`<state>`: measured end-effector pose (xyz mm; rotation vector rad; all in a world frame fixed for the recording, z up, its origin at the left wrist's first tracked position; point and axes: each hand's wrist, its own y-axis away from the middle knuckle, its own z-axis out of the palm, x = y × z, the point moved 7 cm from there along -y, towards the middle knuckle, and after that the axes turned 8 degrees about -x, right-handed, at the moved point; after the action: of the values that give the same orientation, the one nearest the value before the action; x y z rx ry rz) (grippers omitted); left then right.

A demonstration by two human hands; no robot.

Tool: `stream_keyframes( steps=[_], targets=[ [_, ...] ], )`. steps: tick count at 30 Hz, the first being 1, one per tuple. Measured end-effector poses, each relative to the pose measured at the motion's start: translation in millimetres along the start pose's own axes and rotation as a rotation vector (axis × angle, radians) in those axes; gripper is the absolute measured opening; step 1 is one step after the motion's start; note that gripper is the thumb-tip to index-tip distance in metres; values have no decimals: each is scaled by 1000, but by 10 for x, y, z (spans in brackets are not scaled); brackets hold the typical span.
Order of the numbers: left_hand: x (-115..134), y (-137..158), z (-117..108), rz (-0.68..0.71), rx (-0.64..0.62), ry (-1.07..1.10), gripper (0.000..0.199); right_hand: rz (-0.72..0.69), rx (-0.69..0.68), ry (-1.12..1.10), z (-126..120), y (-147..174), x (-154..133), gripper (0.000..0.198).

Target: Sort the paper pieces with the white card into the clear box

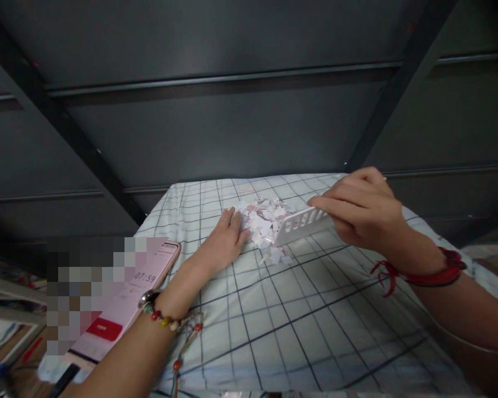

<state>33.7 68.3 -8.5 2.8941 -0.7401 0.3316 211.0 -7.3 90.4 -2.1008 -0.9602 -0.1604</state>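
A small heap of torn paper scraps (262, 222), mostly white with bits of pink, lies on the checked cloth (249, 309). My left hand (225, 240) rests at the heap's left side, its fingers stretched out and touching the scraps. Between the thumb and fingers of my right hand (363, 210) is a white slotted plastic plate (301, 228), held tilted. The plate's lower left end reaches the right side of the heap. Some of the plate is hidden behind my fingers. A few scraps lie just in front of the main heap.
On the left, a phone (126, 301) showing 07:59 lies beside my left forearm, with a dark cable (64, 381) at its lower end. A dark panelled wall (228, 121) rises behind the table. Shelving (14, 301) with assorted items stands at the lower left.
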Motion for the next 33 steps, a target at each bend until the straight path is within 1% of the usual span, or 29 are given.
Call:
stream_keyframes(
  steps=[3,8,14,20,24,26,29,33],
  targets=[
    [15,3,-5,-3,-7,1,55,-7,-15,-55,-2,7,10,24],
    [29,-7,9,19,6,-6,56,81,-27,-41,-20,9,57,28],
    [9,-29,36,52,39,-24,56,-16,13,-79,-28,8,0,23],
    [30,-36,46,72,23,-27,60,-45,132,-61,-99,1,-19,23],
    [39,-30,41,79,23,-28,59,-78,113,-56,-66,-13,-38,22],
    [35,-25,38,76,20,-19,61,-78,129,-65,-106,-5,-19,22],
    [48,-19,33,92,15,-5,61,-44,110,-75,-174,13,53,24],
    [67,-21,32,89,5,-19,62,-6,51,-90,-181,39,148,24]
  ],
)
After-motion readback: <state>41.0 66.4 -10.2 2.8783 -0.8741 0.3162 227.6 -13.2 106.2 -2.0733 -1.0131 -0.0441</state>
